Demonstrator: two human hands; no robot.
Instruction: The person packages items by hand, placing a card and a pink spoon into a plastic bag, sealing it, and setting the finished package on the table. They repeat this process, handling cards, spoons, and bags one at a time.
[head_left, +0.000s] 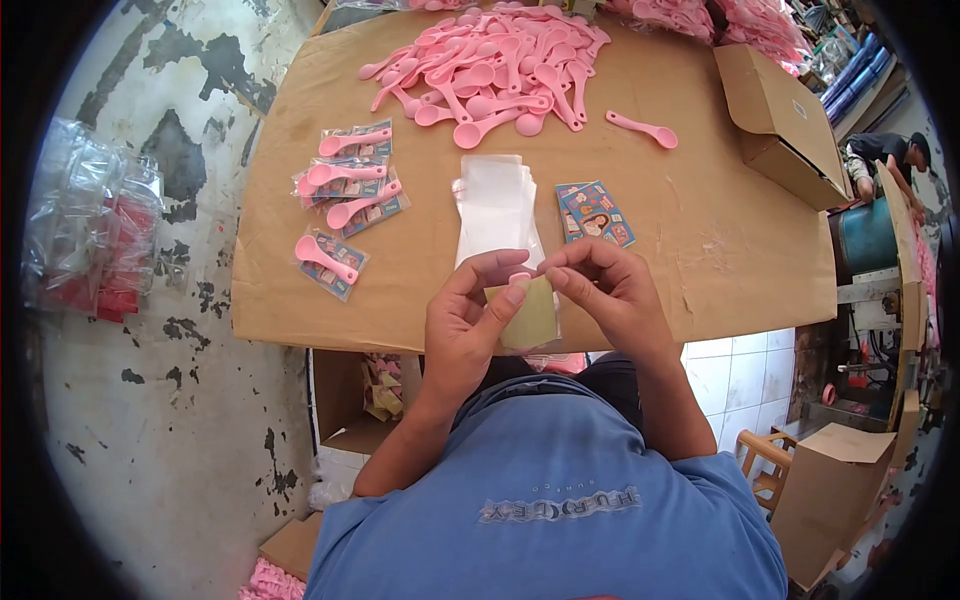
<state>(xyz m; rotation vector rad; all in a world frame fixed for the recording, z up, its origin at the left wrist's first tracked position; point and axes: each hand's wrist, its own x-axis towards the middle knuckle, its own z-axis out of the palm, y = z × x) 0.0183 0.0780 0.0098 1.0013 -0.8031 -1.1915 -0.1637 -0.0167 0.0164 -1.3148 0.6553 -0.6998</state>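
Observation:
Between my two hands, near the table's front edge, is a small clear bag with a yellowish card (pixel 532 318) inside and a bit of pink at its top. My left hand (pixel 472 312) pinches its left side; my right hand (pixel 607 297) pinches the upper right corner. Just beyond them lies a stack of clear bags (pixel 492 205). Blue printed cards (pixel 596 214) rest right of the stack. To the left are several bagged cards with pink spoons, one spoon (pixel 326 258) nearest me. A large heap of pink spoons (pixel 500 62) covers the far middle.
A single pink spoon (pixel 643 130) lies right of the heap on the brown-covered table (pixel 700 250). An open cardboard box (pixel 785 125) stands at the right edge. Another person (pixel 890 155) is far right, beside machinery. Plastic packets (pixel 90 220) hang or lie at left.

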